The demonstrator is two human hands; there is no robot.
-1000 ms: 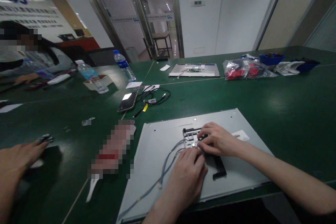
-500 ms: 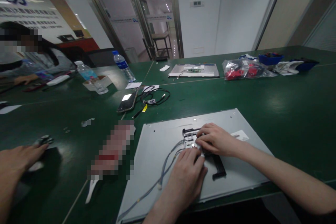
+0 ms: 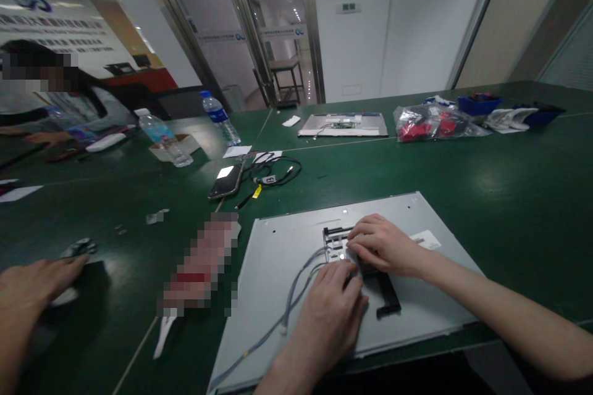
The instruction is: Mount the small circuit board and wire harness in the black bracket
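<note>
A grey metal panel (image 3: 278,259) lies flat on the green table in front of me. At its middle sits a black bracket (image 3: 384,296) with a small circuit part, and grey cables (image 3: 291,296) run from it toward the panel's near left corner. My left hand (image 3: 331,315) rests palm down on the panel, fingers bent with the tips at the part. My right hand (image 3: 384,245) lies over the bracket's top, fingers curled and pressed on it. What the fingertips hold is hidden.
A co-worker's hand (image 3: 28,287) rests at the far left. A phone (image 3: 225,180) and black cable (image 3: 273,173) lie behind the panel, with two water bottles (image 3: 162,136), a second panel (image 3: 343,124) and a plastic bag of red parts (image 3: 430,120) farther back.
Both my hands stay on the bracket with only slight finger shifts. The co-worker's hand at the left has slid a little.
</note>
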